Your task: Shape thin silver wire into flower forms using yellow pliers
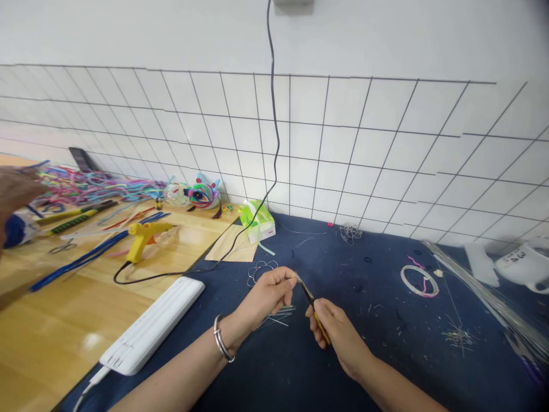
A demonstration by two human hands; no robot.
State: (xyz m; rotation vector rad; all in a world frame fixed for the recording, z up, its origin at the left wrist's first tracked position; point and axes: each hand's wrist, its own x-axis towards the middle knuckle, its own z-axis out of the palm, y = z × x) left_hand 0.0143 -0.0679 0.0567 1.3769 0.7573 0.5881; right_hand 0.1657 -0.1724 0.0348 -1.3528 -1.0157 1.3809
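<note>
My right hand point(341, 335) is wrapped round the yellow handles of a pair of pliers point(307, 292). Their dark, slim jaws point up and left, meeting the fingertips of my left hand point(271, 290). That hand is closed in a pinch of thumb and forefinger; whatever is between them is too small to make out. Just behind it are thin wire loops bent like petals point(262, 270), and I cannot tell whether they touch the hand. Several short straight wires point(278, 318) lie on the dark blue cloth point(295, 372) below my left hand.
At left are a white power strip point(152, 326), a yellow glue gun point(143, 237), blue stems point(81, 263) and another person's hand point(19, 189). Behind stands a green-and-white tissue pack point(257, 220). On the right lie a ring of wire point(403, 280), long wires point(484, 294) and a white mug point(523, 266).
</note>
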